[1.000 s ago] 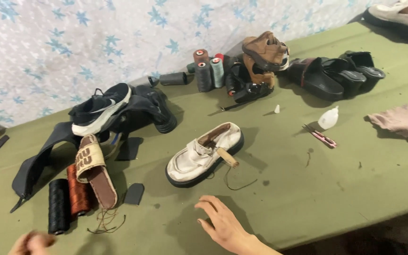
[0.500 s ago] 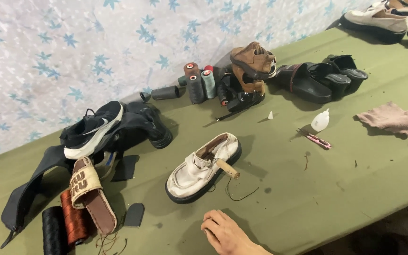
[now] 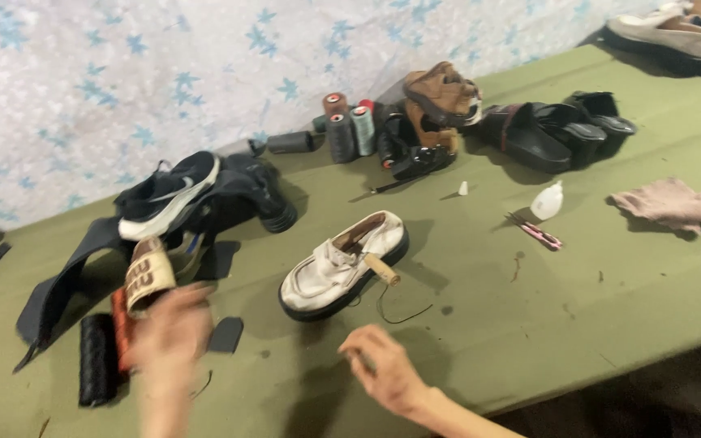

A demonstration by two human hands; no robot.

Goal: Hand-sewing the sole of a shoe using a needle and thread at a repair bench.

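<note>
A cream shoe with a black sole (image 3: 342, 264) lies in the middle of the green table (image 3: 480, 300), a wooden-handled tool (image 3: 381, 268) leaning on its side and a dark thread trailing from it. My right hand (image 3: 384, 369) rests on the table just in front of the shoe, fingers curled together; whether it pinches anything I cannot tell. My left hand (image 3: 170, 341) is blurred with motion, raised over a tan sandal (image 3: 148, 276) and black and red rolls (image 3: 99, 357) at the left.
A black and white sneaker (image 3: 174, 195) lies on dark straps at the left. Thread spools (image 3: 349, 130), a brown shoe (image 3: 440, 97) and black sandals (image 3: 549, 130) line the back. A pink cutter (image 3: 535, 230), small white bottle (image 3: 547, 200) and pink cloth (image 3: 675, 204) lie right.
My left hand has risen into view over the sandal and rolls. My right hand has shifted slightly right and closed its fingers. The view has panned a little.
</note>
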